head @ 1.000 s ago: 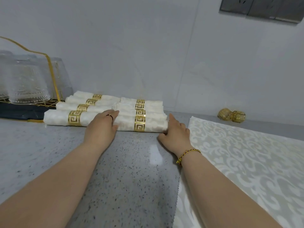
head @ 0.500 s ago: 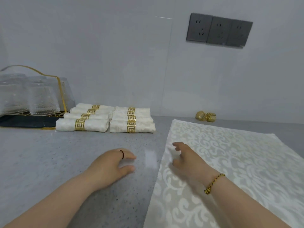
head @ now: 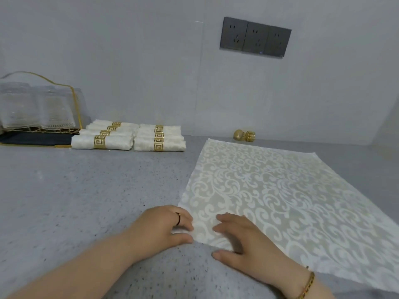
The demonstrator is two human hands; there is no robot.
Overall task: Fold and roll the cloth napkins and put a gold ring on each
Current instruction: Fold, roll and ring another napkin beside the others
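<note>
Left hand [head: 164, 227] now pinching napkin [head: 280, 190], right hand [head: 244, 240] atop

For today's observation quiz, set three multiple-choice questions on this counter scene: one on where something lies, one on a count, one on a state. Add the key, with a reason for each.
1. Where do the loose gold rings lie?
A) stacked on a plate
B) by the wall, beyond the ringless napkin
C) at the counter's near edge

2. How many wall sockets are there?
A) one
B) three
C) six

3. The ringless napkin is
A) rolled
B) heaped
C) spread open

Key: 1 B, they sit at the wall's foot behind the cloth; 2 B, three dark plates stand side by side; 3 C, its whole pattern shows, lying flat.
</note>
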